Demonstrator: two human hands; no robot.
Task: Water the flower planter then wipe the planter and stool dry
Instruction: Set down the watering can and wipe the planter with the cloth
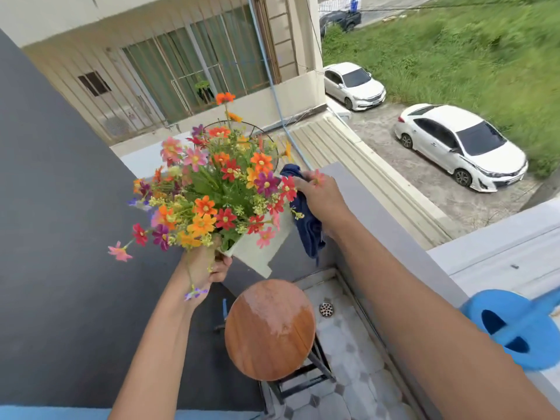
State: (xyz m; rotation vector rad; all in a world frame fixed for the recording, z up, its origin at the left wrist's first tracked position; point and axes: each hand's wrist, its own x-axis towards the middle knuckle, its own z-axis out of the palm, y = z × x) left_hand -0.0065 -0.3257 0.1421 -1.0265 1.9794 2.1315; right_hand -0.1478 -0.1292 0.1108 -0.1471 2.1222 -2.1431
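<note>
The white planter, packed with orange, red, pink and purple flowers, hangs in the air above the stool, tilted to the right. My left hand grips its lower left corner. My right hand is shut on a dark blue cloth, pressed against the planter's right side, with the cloth's tail hanging down. Below stands the round wooden stool, its seat showing a wet sheen on the upper right part.
A blue watering can sits on the grey balcony ledge at the right. A dark grey wall runs along the left. A floor drain lies in the tiled floor beside the stool. White cars are parked far below.
</note>
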